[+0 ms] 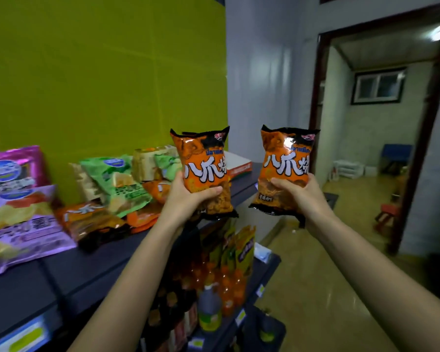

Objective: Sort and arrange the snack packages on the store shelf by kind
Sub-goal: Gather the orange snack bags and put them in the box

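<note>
My left hand (188, 196) grips the lower part of an orange snack bag (203, 163) and holds it upright above the right end of the dark top shelf (69, 265). A matching orange snack bag (285, 161) stands upright in my right hand (296, 193), out past the shelf's end over the floor. On the shelf lie purple chip bags (18, 219), another orange bag (87, 219) lying flat, green bags (120, 184) and beige packs (148, 161), mixed in a loose pile.
A yellow-green wall (99, 72) backs the shelf. A white and red box (239, 163) sits at the shelf's far right end. Lower shelves hold orange bottles (226, 288), a dark bottle (210, 308) and yellow packs (244, 247). An open doorway (379, 148) lies to the right.
</note>
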